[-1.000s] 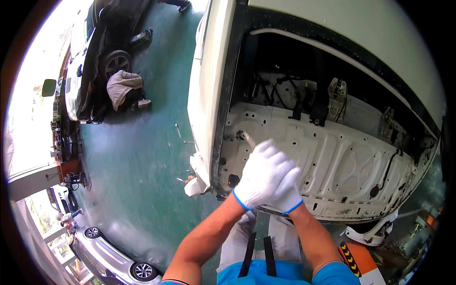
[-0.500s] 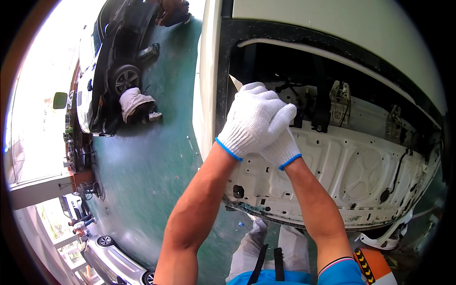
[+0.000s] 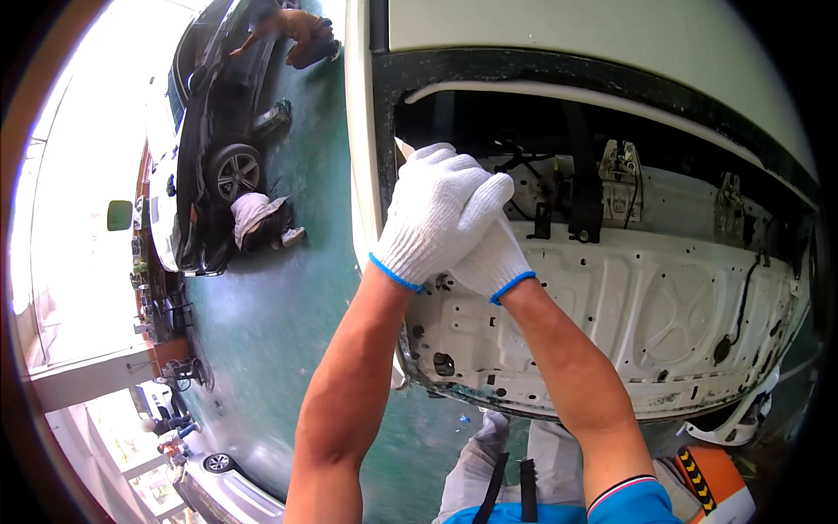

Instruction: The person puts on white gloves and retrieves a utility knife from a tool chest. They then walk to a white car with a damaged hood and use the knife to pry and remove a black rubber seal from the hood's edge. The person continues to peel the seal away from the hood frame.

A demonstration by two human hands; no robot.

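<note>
White knit gloves with blue cuffs cover my hands, which are clasped together at the left end of a car body opening with a black rim (image 3: 559, 65). My left hand (image 3: 434, 214) lies on top, fingers curled and thumb across the right side. Under it sits my right hand (image 3: 491, 258), its fingers hidden by the left. A pale pointed strip (image 3: 402, 149) sticks out past the left knuckles; its rest is covered by the gloves. Below the opening spreads a bare white ribbed metal panel (image 3: 594, 306) with holes.
Metal latch brackets (image 3: 621, 175) and dark wiring stand inside the opening. Left, across the green floor (image 3: 297, 349), a black car (image 3: 209, 113) has one person (image 3: 259, 218) crouching at its wheel and another (image 3: 305, 37) farther along. An orange-and-white object (image 3: 717, 480) stands at lower right.
My clasped hands have shifted slightly left in the picture, along with the opening's edge, and less of the pale strip shows. The far person's outstretched arm has come into view.
</note>
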